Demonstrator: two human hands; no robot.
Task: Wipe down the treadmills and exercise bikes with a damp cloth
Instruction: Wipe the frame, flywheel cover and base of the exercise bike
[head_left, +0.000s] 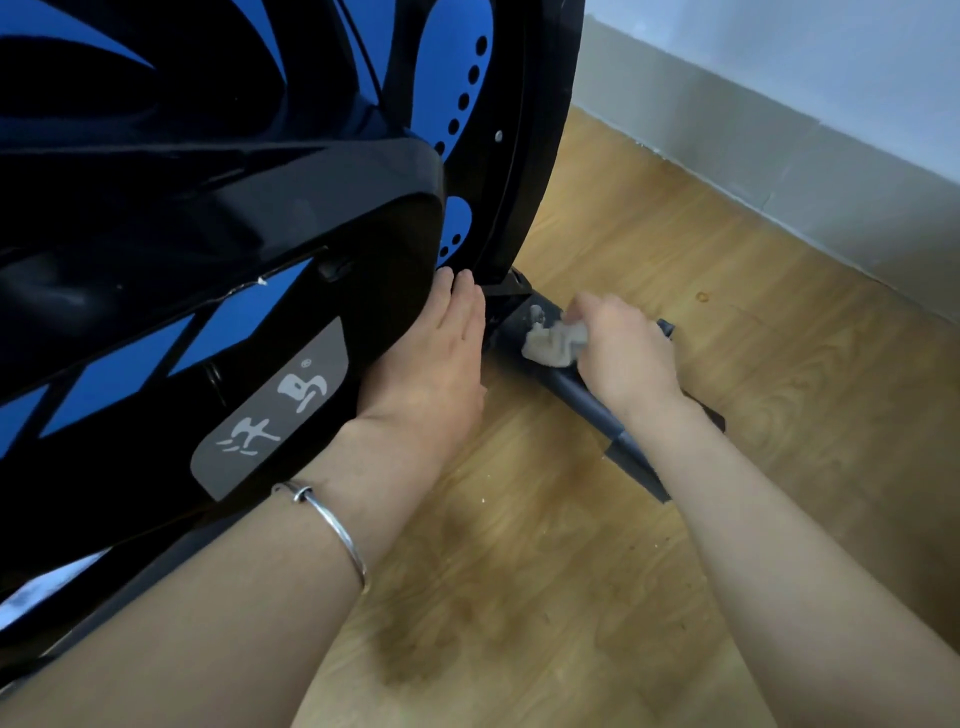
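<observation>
I had the right hand (628, 358) down low on the bike's floor bar (587, 400), the grey bar that sits on the wooden floor (519, 545) under the front of the exercise bike (208, 234). That hand's fingers were curled around a crumpled pale cloth (553, 345), pressing it onto the top of the bar near the end that joins the bike's frame.

From my view, the bar's long axis ran on a diagonal. It started at the frame joint, far from me, and came toward me and to my right, passing under the right wrist. The unwiped length, as I judged it, lay on the near side of the cloth, so the next stroke would be a pull along that diagonal toward my own body, not a sideways sweep.

The left hand (436, 358) was beside the bar's far end but not on it. It lay flat against the bike's glossy black cover with its fingers straight and together, holding nothing, and I took it to be a brace. A thin silver bracelet (332, 519) sat on that wrist. The two hands were close but apart, with the frame joint between them.

The right hand was plainly the nearer one to the work, being already on the bar. Beyond the bar's far side, the floor ran on to a grey wall (779, 104). I couldn't tell how the bar's near tip ended, because the right forearm covered part of it.
</observation>
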